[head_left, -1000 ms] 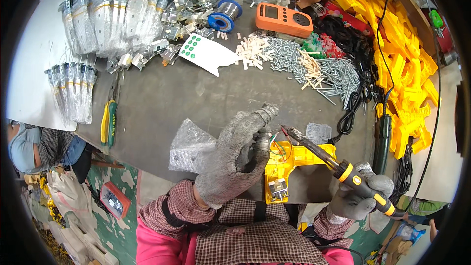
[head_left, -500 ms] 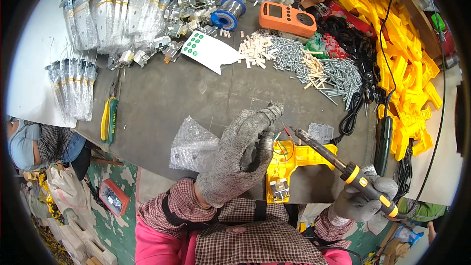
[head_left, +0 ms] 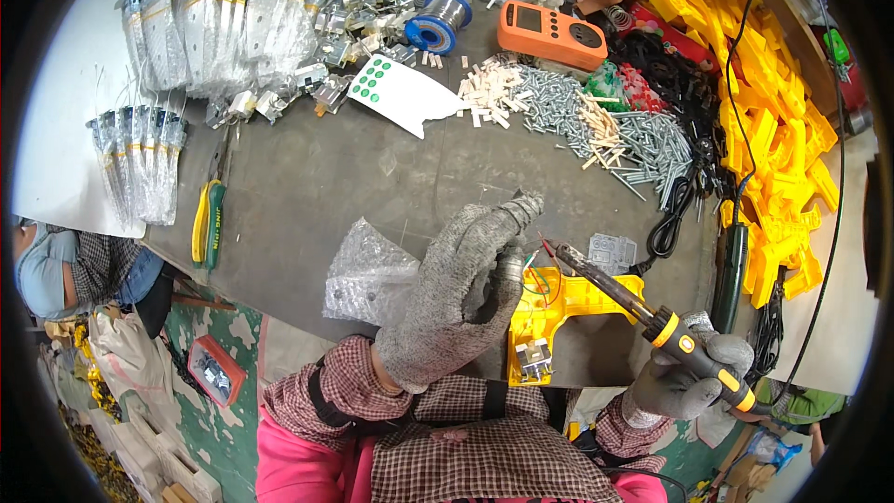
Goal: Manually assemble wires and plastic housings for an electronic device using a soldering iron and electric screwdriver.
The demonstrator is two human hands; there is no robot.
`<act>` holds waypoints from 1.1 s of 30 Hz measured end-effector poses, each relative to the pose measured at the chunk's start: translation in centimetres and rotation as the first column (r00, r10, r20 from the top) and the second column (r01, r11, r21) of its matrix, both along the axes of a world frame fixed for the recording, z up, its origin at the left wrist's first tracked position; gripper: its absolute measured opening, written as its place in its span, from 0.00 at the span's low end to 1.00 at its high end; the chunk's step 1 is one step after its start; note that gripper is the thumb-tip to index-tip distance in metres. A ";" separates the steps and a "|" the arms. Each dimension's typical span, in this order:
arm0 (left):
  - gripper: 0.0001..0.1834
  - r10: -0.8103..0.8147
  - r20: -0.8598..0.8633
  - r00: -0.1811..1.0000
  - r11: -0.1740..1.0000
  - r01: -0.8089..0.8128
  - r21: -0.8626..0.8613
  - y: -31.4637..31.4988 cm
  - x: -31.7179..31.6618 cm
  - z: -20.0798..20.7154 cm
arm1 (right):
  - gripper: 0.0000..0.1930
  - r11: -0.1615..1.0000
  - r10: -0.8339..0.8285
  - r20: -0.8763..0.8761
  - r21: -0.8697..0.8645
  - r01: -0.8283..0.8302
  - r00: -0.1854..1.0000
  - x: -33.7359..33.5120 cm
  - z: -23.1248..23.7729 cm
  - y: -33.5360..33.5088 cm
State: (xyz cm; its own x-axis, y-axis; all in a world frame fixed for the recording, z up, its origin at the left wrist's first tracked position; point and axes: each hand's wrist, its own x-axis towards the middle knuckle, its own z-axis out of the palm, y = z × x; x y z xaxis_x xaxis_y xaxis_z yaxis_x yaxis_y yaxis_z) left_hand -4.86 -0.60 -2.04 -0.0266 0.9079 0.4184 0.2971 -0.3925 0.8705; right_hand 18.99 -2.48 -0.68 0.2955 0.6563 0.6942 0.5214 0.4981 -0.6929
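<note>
My gloved right hand point(head_left: 684, 382) is closed around the handle of a black-and-yellow soldering iron point(head_left: 675, 335). Its hot end points up and left, close to the tips of thin red and green wires point(head_left: 546, 244). Those wires rise from a yellow plastic housing point(head_left: 549, 312) with a metal socket part point(head_left: 535, 354) at its near end. Just left of the housing, my gloved left hand point(head_left: 456, 289) is curled with thumb and fingers bent toward the wires; what it pinches is hidden. A clear bubble-wrap pouch point(head_left: 363, 270) lies beside that hand.
Green-and-yellow pliers point(head_left: 207, 228) lie left. Along the back are a solder spool point(head_left: 436, 22), an orange meter point(head_left: 549, 34), a screw pile point(head_left: 643, 144) and bubble-wrapped bundles point(head_left: 200, 33). Yellow housings point(head_left: 764, 149) heap up right. A black cord point(head_left: 833, 251) hangs near the right hand.
The whole view has shifted slightly. Both hands keep nearly the same pose, and the iron's tip stays close to the wires.
</note>
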 end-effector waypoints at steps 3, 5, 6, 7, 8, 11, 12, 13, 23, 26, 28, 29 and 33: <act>0.29 -0.032 -0.070 0.997 0.999 0.034 0.033 0.1 -0.4 0.1 | 0.28 0.999 0.041 -0.107 -0.008 -0.042 0.993 -1.0 0.5 0.1; 0.29 -0.031 -0.064 0.997 0.998 0.035 0.058 0.3 -0.4 0.0 | 0.28 0.998 0.061 -0.174 -0.006 -0.063 0.983 -0.9 0.5 0.0; 0.29 -0.030 -0.059 0.998 0.996 0.035 0.083 0.3 -0.4 0.0 | 0.28 0.998 0.065 -0.141 -0.013 -0.067 0.988 -0.4 0.3 0.0; 0.29 -0.028 -0.059 0.998 0.996 0.033 0.083 0.3 -0.3 -0.1 | 0.28 0.997 0.068 -0.108 -0.020 -0.070 0.992 -0.3 0.3 0.0; 0.29 -0.021 -0.048 0.999 0.997 0.025 0.071 0.2 -0.3 -0.2 | 0.28 0.997 0.069 -0.109 -0.020 -0.072 0.992 -0.5 0.3 0.0; 0.29 -0.025 -0.028 0.999 0.999 0.026 0.036 0.1 -0.1 -0.2 | 0.28 0.997 0.074 -0.164 -0.027 -0.079 0.984 -1.6 0.9 0.3; 0.29 -0.033 -0.019 0.999 0.999 0.033 0.014 0.1 -0.2 -0.2 | 0.28 0.996 0.079 -0.168 -0.019 -0.083 0.983 -1.6 0.9 0.4; 0.29 -0.032 -0.018 0.999 0.999 0.033 0.014 0.1 -0.2 -0.1 | 0.28 0.996 0.083 -0.172 -0.011 -0.087 0.982 -1.7 0.9 0.4; 0.27 0.229 -0.115 0.967 0.965 -0.209 0.158 -1.6 -1.6 -0.2 | 0.28 1.000 0.001 -0.103 -0.004 -0.001 0.995 -2.1 1.0 0.5; 0.22 0.226 -0.269 0.936 0.974 -0.208 0.094 -2.5 -2.8 0.2 | 0.28 0.999 0.032 -0.131 -0.020 -0.035 0.991 -0.4 0.1 0.4; 0.22 0.229 -0.301 0.926 0.973 -0.216 0.077 -3.7 -3.4 0.0 | 0.22 0.997 0.046 -0.070 0.070 -0.042 0.996 1.3 -1.0 1.3; 0.22 0.228 -0.325 0.918 0.974 -0.220 0.063 -3.9 -3.4 -0.3 | 0.19 0.985 -0.088 -0.045 0.142 0.094 0.995 0.5 -0.5 2.3; 0.23 0.208 -0.267 0.941 0.977 -0.210 0.023 -5.8 -3.4 0.2 | 0.13 0.985 0.111 -0.225 -0.103 -0.137 0.968 5.6 -1.8 4.2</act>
State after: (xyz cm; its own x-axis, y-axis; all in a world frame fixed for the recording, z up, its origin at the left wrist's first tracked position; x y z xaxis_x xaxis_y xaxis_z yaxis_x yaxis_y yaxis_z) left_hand -8.30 -6.41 -1.81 -0.1039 0.8961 0.4315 0.5936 -0.2922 0.7498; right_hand 24.63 1.68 -2.45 0.3419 0.7701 0.5385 0.2905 0.4583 -0.8400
